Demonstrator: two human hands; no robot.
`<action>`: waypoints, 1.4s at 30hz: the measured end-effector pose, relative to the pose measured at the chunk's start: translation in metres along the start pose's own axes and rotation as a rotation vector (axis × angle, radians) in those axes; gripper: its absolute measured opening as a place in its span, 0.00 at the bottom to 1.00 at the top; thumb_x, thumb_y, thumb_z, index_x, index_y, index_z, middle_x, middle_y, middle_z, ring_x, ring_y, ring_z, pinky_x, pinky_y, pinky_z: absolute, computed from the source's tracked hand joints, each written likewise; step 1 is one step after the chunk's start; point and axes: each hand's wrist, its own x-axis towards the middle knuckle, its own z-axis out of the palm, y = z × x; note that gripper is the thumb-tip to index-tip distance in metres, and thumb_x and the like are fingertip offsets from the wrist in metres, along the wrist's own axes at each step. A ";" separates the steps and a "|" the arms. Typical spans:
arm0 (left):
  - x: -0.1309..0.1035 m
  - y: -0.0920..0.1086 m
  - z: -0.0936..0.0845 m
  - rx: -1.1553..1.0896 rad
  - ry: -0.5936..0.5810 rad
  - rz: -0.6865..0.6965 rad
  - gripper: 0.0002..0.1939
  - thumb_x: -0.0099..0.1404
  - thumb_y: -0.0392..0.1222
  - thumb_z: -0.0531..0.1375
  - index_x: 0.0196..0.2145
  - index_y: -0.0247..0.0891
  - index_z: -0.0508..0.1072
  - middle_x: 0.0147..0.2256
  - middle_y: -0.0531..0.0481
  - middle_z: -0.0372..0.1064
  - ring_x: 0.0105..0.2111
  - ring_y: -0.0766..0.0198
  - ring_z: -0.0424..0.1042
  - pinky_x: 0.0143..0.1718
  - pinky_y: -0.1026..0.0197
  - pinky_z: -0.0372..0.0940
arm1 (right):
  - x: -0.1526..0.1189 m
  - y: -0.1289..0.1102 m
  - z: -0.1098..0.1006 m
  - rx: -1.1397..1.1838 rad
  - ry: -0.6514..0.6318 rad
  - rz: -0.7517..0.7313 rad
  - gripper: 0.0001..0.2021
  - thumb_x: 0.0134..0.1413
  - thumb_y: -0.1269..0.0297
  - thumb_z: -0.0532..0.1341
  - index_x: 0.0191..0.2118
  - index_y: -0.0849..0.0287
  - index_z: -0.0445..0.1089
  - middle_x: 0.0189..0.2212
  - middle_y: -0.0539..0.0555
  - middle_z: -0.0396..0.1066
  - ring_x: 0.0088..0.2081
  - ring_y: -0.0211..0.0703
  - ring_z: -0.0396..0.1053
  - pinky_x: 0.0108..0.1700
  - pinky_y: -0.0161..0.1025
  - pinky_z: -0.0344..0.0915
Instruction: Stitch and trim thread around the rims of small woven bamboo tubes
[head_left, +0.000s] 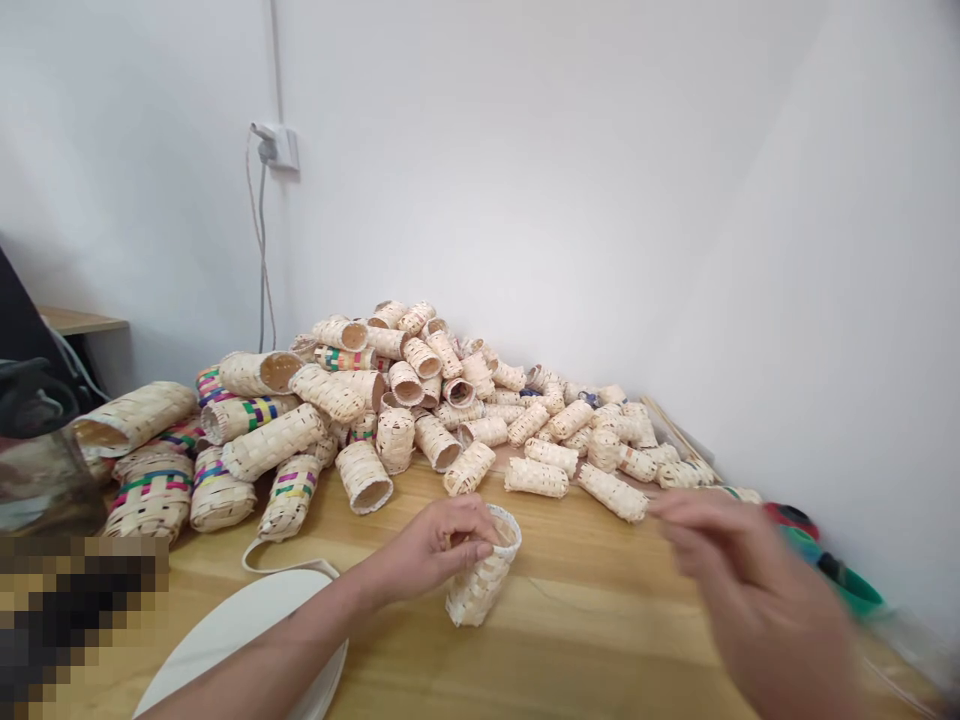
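A small cream woven basket [484, 585] with a white-edged rim tilts slightly over the wooden table [600, 640]. My left hand [450, 540] pinches its rim on the left side, fingers reaching into the opening. On the right, my right hand [739, 580] is raised apart from the basket and blurred by motion, thumb and fingers pressed together; anything between the fingertips is too small to make out. A thin dark strand lies on the table to the right of the basket.
Behind the hands, a large pile of woven baskets [405, 385] rests against the wall [562, 200]. A white flat roll of band [232, 640] lies at the lower left. Green and red rolls [855, 590] sit at the right, and a glass jar [52, 480] at the left.
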 end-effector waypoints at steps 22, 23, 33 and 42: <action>-0.001 0.000 0.004 -0.051 -0.089 0.038 0.09 0.64 0.40 0.58 0.32 0.33 0.75 0.31 0.48 0.69 0.32 0.65 0.67 0.36 0.65 0.59 | -0.016 0.006 0.085 0.154 -0.363 -0.355 0.12 0.62 0.75 0.49 0.39 0.58 0.68 0.27 0.52 0.66 0.29 0.41 0.60 0.30 0.37 0.57; -0.001 0.000 0.004 -0.051 -0.095 0.038 0.09 0.64 0.40 0.58 0.32 0.33 0.75 0.31 0.48 0.70 0.33 0.65 0.68 0.37 0.65 0.60 | -0.015 0.006 0.084 0.155 -0.363 -0.359 0.12 0.62 0.75 0.49 0.39 0.58 0.69 0.27 0.52 0.65 0.29 0.41 0.60 0.29 0.37 0.57; -0.002 0.003 0.004 -0.058 -0.123 0.027 0.12 0.64 0.45 0.58 0.34 0.33 0.77 0.32 0.45 0.71 0.32 0.65 0.68 0.35 0.65 0.61 | -0.014 0.005 0.081 0.146 -0.378 -0.399 0.14 0.60 0.78 0.48 0.35 0.58 0.69 0.27 0.51 0.65 0.29 0.40 0.61 0.31 0.37 0.58; -0.003 0.005 0.004 -0.061 -0.141 0.014 0.12 0.63 0.45 0.58 0.35 0.34 0.77 0.32 0.45 0.71 0.32 0.64 0.68 0.35 0.65 0.61 | -0.016 0.006 0.080 0.185 -0.418 -0.365 0.14 0.60 0.79 0.49 0.35 0.57 0.68 0.28 0.51 0.66 0.30 0.40 0.61 0.31 0.38 0.57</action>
